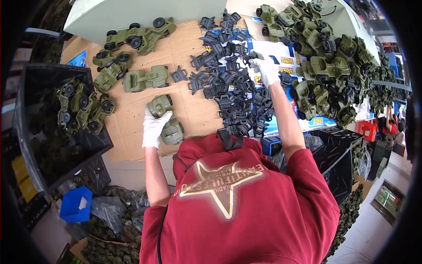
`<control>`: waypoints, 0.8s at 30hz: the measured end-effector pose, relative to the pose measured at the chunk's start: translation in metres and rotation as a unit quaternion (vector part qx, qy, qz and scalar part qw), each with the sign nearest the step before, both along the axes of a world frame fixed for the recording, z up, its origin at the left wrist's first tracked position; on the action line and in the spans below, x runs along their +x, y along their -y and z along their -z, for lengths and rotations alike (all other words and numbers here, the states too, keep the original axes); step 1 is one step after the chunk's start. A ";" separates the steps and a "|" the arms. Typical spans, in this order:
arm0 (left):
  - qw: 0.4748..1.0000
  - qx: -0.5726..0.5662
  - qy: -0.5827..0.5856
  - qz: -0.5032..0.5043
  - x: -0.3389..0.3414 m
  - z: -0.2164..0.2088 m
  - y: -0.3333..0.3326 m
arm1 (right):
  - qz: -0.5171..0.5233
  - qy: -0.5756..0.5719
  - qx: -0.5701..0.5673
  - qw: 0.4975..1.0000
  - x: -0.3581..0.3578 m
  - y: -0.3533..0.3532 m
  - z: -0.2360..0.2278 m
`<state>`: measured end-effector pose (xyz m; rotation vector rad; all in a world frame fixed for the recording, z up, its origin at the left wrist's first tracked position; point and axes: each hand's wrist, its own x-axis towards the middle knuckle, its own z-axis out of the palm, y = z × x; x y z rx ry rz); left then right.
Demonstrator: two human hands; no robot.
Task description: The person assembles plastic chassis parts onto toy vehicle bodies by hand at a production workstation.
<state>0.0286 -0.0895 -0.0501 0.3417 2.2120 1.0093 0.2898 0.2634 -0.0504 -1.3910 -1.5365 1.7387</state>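
1. Head view: bare brown cardboard worktop (184, 53) lies between the hands; black plastic parts pile (228, 83) crowds the right.
2. Left hand (154, 125) grasps olive-green plastic toy car body (160, 105) near the worktop's front edge; right hand (265, 66) pinches a black part.

left hand (154, 127): covers part of green toy body (169, 127) | right hand (265, 67): grasp unclear among black parts (228, 83) | bin (26, 132): contents dark

Bright, even overhead light, soft shadows, sharp centre, strong fisheye bending and black vignette at edges.
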 end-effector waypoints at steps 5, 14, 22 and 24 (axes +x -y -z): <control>0.958 0.144 0.246 0.039 0.003 -0.053 -0.011 | -0.059 -0.110 -0.064 0.990 -0.007 0.069 -0.034; 0.846 0.201 0.468 0.160 0.039 -0.096 -0.032 | -0.362 -0.239 -0.095 0.896 -0.045 0.122 -0.081; 0.926 0.147 0.286 0.199 0.051 -0.100 -0.041 | -0.327 -0.042 -0.076 0.941 -0.037 0.134 -0.101; 0.937 0.139 0.241 0.212 0.052 -0.090 -0.040 | -0.331 -0.008 -0.022 0.943 -0.036 0.135 -0.101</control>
